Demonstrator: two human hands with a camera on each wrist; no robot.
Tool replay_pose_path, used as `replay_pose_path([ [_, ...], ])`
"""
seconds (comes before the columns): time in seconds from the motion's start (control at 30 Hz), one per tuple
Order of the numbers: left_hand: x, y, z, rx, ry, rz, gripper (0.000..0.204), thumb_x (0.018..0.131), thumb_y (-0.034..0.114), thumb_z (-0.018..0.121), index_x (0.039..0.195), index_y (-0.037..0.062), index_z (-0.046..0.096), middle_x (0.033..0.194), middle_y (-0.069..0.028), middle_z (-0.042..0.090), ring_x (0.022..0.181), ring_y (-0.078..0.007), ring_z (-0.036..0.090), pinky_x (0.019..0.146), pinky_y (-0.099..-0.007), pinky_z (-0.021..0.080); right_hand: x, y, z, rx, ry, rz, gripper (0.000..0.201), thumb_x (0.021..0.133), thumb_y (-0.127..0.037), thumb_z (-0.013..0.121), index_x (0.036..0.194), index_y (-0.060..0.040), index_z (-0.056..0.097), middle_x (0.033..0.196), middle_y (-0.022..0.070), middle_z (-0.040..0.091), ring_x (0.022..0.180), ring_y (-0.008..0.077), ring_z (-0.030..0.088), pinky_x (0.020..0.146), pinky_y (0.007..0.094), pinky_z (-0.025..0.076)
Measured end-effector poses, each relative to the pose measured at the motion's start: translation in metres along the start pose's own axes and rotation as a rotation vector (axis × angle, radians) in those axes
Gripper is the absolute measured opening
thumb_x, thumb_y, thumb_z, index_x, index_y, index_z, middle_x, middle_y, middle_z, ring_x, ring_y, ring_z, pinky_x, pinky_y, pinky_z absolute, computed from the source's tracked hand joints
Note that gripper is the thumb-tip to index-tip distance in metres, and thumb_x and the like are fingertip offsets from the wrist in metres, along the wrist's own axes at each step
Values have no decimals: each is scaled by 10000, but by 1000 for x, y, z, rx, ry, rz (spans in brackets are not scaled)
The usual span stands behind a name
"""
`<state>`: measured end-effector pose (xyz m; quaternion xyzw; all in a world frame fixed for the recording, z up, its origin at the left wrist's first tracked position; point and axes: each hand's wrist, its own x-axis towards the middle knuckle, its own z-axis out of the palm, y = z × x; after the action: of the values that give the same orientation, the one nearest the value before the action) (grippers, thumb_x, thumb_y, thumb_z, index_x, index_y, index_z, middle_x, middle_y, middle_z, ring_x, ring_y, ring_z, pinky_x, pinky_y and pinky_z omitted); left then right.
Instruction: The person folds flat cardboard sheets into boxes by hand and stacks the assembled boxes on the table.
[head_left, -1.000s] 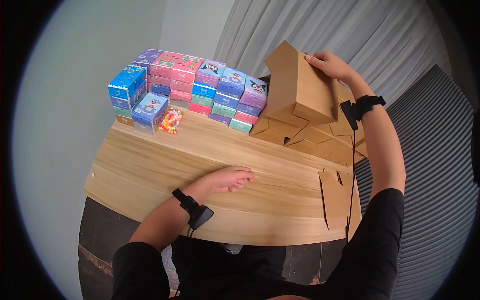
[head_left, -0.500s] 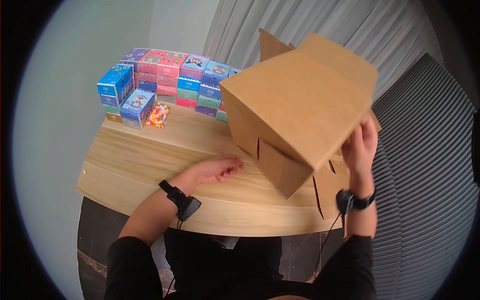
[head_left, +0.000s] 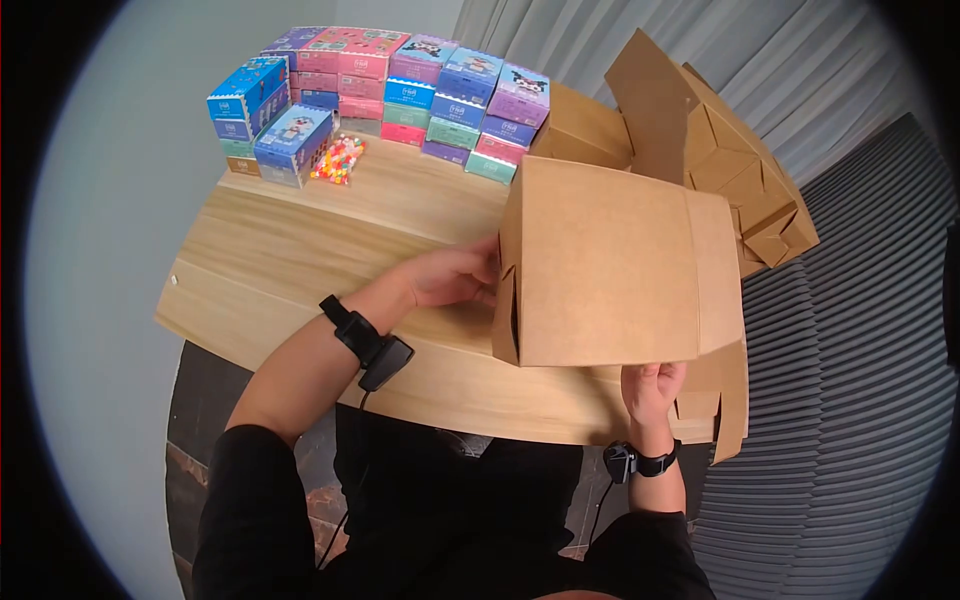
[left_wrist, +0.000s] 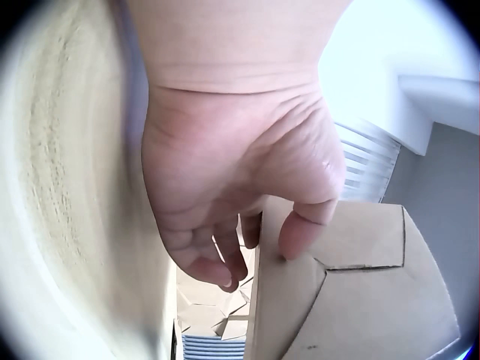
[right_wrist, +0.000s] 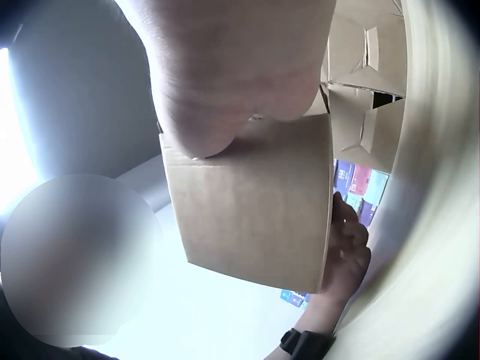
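Note:
A brown cardboard box (head_left: 610, 265) is held up over the right half of the table, its broad plain face toward the head camera. My right hand (head_left: 652, 392) grips it at the near lower edge, with the far fingertips hidden by the cardboard. At the box's left side is my left hand (head_left: 452, 277), fingers loosely bent. In the left wrist view, the left thumb (left_wrist: 301, 229) lies against a slotted side wall, while the other fingers hang beside the box's lower edge. A tall cardboard flap (head_left: 650, 110) stands up behind the box.
More brown cartons (head_left: 760, 185) are piled at the back right, beyond the held box. Flat cardboard (head_left: 715, 385) lies at the right table edge. Stacks of colourful small boxes (head_left: 460, 95) line the back. A bag of bright beads (head_left: 340, 160) lies beside a blue box (head_left: 296, 140).
My right hand has brought the cardboard box from the back-right pile toward me, turning it, and now grips its near edge. My left hand has moved from the bare table to the box's left side.

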<state>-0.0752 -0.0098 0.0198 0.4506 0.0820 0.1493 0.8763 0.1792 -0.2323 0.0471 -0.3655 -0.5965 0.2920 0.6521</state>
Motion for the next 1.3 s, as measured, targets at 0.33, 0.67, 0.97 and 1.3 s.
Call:
replay_pose_path([
  [0.33,3,-4,-9,-90,-30,37,678,849,173,517,1496,108,329,1402,-31,491,1235,-173,487,985,-356,391,-13,6,1,-688,-138,-24,505,814,-256,795,1218,-22,604,1095,94,666,1021,261,631,888,361,489],
  [0.67,5,-3,-6,-39,-42,71,596,905,226,551,1448,45,383,1374,-59,515,1228,-177,504,1019,-379,395,-4,-5,-12,-750,-283,13,512,798,-274,806,1209,-34,615,1096,93,668,1020,271,631,888,359,490],
  [0.97,7,-3,-7,74,51,33,466,968,252,538,1390,77,445,1260,-27,580,1124,-124,565,912,-314,457,43,7,1,-777,-464,20,519,784,-290,815,1200,-44,625,1096,92,669,1018,279,631,888,357,491],
  [1.3,11,-5,-10,52,183,-2,424,949,217,554,1346,99,467,1158,-11,597,1011,-113,577,864,-306,465,36,-4,-6,-810,-620,20,526,769,-308,826,1190,-56,636,1097,92,671,1017,289,631,888,354,493],
])
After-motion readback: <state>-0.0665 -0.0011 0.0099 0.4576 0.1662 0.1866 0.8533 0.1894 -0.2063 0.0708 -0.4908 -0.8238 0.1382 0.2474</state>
